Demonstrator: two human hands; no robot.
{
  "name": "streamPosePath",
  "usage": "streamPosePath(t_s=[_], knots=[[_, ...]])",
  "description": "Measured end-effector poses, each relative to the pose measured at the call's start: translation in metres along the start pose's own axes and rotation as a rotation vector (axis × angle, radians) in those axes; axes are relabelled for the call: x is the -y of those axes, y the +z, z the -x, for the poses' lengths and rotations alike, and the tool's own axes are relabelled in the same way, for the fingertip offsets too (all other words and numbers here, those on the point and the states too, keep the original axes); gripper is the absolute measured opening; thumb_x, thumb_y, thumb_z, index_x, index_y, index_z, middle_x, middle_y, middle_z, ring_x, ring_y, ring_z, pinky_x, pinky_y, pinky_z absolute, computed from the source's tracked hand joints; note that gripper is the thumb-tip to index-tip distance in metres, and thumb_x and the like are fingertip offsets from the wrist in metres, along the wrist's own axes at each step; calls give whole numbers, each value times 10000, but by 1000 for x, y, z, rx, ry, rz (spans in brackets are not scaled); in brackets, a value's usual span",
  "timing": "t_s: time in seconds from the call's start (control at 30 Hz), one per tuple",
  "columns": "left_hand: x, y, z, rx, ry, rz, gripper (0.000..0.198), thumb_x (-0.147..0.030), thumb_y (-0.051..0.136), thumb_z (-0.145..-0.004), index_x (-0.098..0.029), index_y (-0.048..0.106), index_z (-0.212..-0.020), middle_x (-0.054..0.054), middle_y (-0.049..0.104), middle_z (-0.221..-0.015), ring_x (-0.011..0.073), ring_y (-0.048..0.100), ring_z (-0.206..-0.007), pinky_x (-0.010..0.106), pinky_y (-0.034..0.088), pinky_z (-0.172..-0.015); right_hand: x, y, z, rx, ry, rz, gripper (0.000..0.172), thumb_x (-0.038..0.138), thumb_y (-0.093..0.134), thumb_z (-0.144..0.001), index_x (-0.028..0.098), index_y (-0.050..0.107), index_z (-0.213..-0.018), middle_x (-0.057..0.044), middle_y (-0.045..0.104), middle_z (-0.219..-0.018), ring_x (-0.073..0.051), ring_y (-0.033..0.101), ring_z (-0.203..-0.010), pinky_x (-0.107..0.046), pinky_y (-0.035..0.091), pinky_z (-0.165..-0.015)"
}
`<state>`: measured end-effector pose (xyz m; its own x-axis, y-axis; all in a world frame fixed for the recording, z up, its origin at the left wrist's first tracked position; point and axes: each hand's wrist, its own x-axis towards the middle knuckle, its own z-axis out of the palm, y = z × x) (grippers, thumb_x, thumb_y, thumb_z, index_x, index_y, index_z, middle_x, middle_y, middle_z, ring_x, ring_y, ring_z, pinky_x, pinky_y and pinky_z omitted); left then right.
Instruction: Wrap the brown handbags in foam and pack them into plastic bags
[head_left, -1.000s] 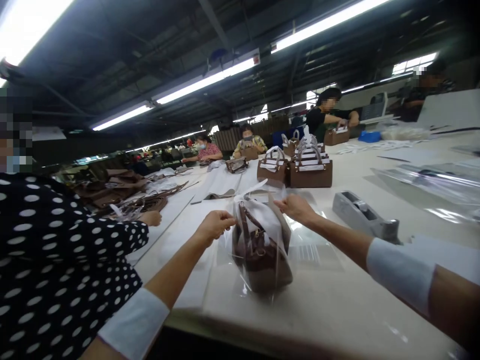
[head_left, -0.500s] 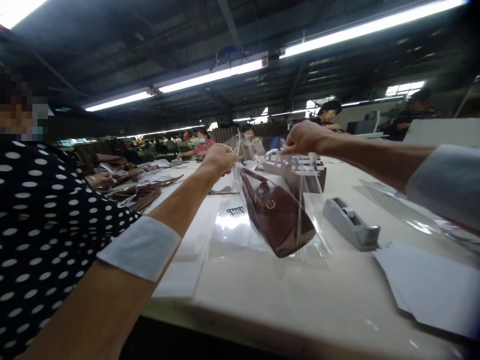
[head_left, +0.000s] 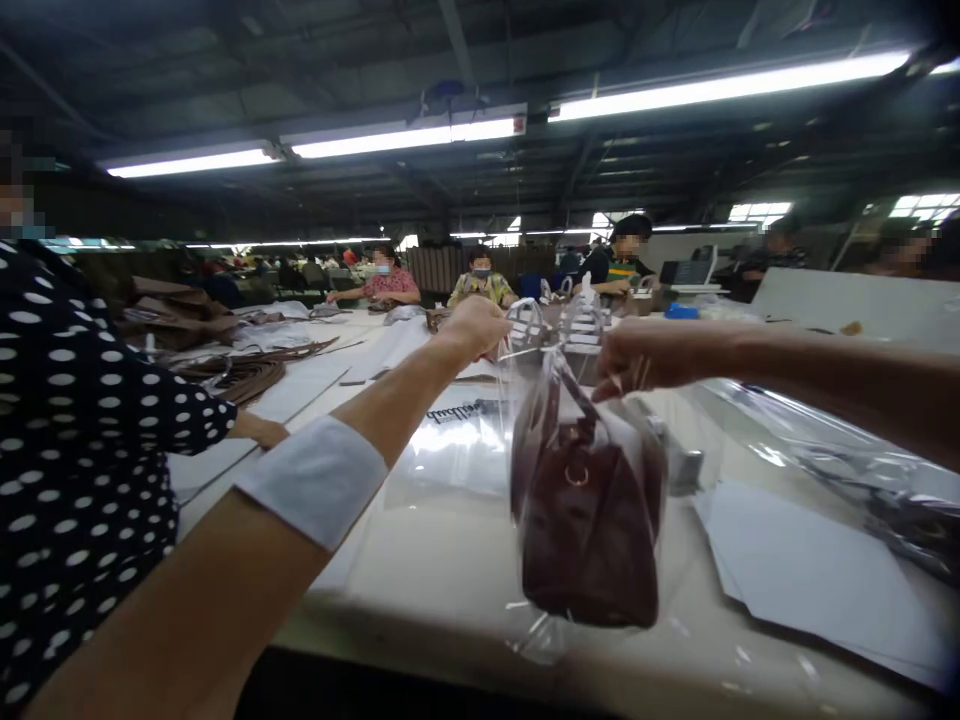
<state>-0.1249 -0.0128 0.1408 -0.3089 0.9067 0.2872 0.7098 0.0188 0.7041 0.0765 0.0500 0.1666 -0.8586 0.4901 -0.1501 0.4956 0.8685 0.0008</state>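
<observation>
A dark brown handbag (head_left: pixel 589 515) hangs inside a clear plastic bag (head_left: pixel 660 590), lifted above the table (head_left: pixel 420 560). My left hand (head_left: pixel 476 325) is closed on the left side of the plastic bag's mouth. My right hand (head_left: pixel 637 357) is closed on the right side of the mouth, a little lower. The bag hangs upright between them, its bottom near the table's front edge.
A person in a black dotted top (head_left: pixel 82 440) stands close on my left. Flat clear bags (head_left: pixel 457 450) and white sheets (head_left: pixel 810 570) lie on the table. A tape dispenser (head_left: pixel 682 465) sits behind the bag. More handbags (head_left: pixel 562 320) and several seated workers are farther back.
I have lifted the bagged handbag off the table and brought it nearer; it now hangs upright. My right hand has dropped lower and my left has moved right.
</observation>
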Motion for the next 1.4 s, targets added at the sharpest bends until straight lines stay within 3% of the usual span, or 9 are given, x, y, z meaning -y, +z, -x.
streamPosePath(t_s=[0.1, 0.3, 0.43, 0.63, 0.8, 0.97, 1.17, 1.27, 1.4], knots=[[21, 23, 1, 112, 14, -2, 176, -125, 567, -670, -128, 538, -497, -43, 412, -341, 59, 350, -279, 179, 251, -351, 12, 33, 10, 141, -63, -48, 358, 426, 492, -808, 141, 575, -607, 21, 461, -465, -73, 416, -411, -203, 280, -432], [34, 37, 3, 155, 96, 106, 161, -187, 545, -725, -137, 550, -573, -55, 426, -385, 50, 355, -291, 166, 255, -339, 27, 48, -6, -400, -308, 462, 345, 331, 575, -778, 202, 563, -1098, -85, 606, -912, -188, 552, -744, -253, 335, -562], [45, 32, 16, 146, 124, 216, 185, -277, 485, -794, -130, 582, -736, -37, 486, -488, 47, 399, -349, 161, 304, -367, 31, 54, -45, -68, -579, 291, 260, 406, 528, -805, 165, 609, -860, -36, 596, -733, -115, 507, -615, -219, 323, -552], [153, 46, 119, 143, 88, 361, 429, -284, 327, -821, -215, 392, -1239, 87, 496, -1233, 183, 516, -1062, 326, 459, -804, 11, 65, -53, 59, -452, 124, 487, 575, 435, -800, 146, 465, -572, 44, 359, -470, -55, 285, -438, -214, 211, -454], [216, 101, 202, 320, 42, 237, 686, -174, 659, -531, -256, 502, -1194, 89, 396, -1357, 342, 293, -1262, 521, 176, -1024, -17, 66, -44, 70, -307, -8, 545, 645, 347, -795, 158, 422, -563, 35, 335, -509, -76, 303, -486, -225, 247, -480], [208, 139, 204, 269, -15, 184, 222, -299, 493, -773, -214, 620, -934, 89, 503, -1255, 285, 364, -1203, 435, 193, -1015, -29, 67, -38, -99, -157, 119, 553, 664, 271, -808, 181, 416, -581, 6, 384, -514, -101, 345, -482, -255, 258, -507], [203, 137, 207, 309, -197, 237, 339, -410, 519, -744, -171, 540, -504, 3, 527, -499, 169, 514, -546, 287, 390, -584, -27, 78, -32, -190, -79, 316, 477, 586, 288, -853, 203, 491, -653, -32, 475, -527, -129, 426, -469, -271, 257, -508], [198, 124, 202, 234, -269, 300, 401, -501, 621, -660, -157, 632, -868, 56, 639, -820, 199, 571, -709, 279, 421, -629, -7, 85, -39, -84, -120, 335, 505, 578, 275, -862, 183, 493, -634, -31, 475, -511, -137, 440, -465, -270, 257, -490], [176, 100, 167, 76, -284, 453, 750, -572, 543, -725, -170, 330, -1321, 125, 384, -1351, 250, 452, -1142, 294, 415, -852, 11, 63, -37, 4, -234, 57, 540, 539, 225, -887, 169, 615, -938, -96, 618, -900, -183, 576, -763, -312, 409, -700]])
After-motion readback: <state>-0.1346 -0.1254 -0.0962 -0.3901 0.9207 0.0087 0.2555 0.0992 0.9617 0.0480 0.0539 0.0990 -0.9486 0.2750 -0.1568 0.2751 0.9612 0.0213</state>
